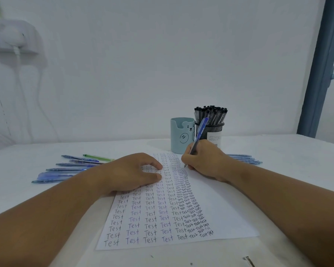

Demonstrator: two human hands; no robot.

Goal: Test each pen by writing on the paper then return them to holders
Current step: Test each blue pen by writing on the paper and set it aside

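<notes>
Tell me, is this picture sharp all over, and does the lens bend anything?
Head view: the paper and its "Test" writing are sharp; the wall shelf at upper left is smeared with blur; the wide lens bows the blue frame at right; lighting is soft, with faint shadows.

A home desk: white table [278,151] at a plain wall [143,64], bear-faced pen cup [182,134].

White table [278,151] before me — on it my paper [220,214], blue pens [66,169] left, more pens [243,158] right, bear holder [181,134], mesh holder [212,132].
</notes>
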